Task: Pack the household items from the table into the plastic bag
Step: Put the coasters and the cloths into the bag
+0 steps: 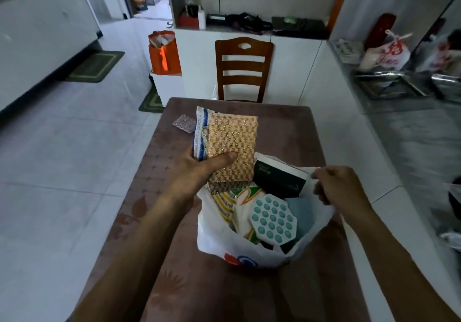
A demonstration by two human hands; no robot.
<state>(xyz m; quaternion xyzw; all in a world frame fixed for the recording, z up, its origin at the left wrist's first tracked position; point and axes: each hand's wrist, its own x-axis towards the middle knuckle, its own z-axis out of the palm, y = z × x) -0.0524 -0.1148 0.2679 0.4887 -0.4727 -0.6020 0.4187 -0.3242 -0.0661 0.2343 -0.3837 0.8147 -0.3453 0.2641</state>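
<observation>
A white plastic bag (219,242) stands open on the brown table (287,127). Inside it I see a teal bubble toy (273,218), a dark green box (279,180), a pale blue item and striped packets. My left hand (197,172) grips a stack of scouring pads (233,144), gold on top with blue-and-white ones behind, held just above the bag's far left rim. My right hand (336,184) pinches the bag's right rim and holds it open. One purple glittery pad (184,123) lies on the table at the far left.
A wooden chair (243,68) stands at the table's far end. An orange bag (164,55) sits on a white cabinet to the left. A white wall and a counter with a dish rack (389,84) run along the right. Tiled floor lies to the left.
</observation>
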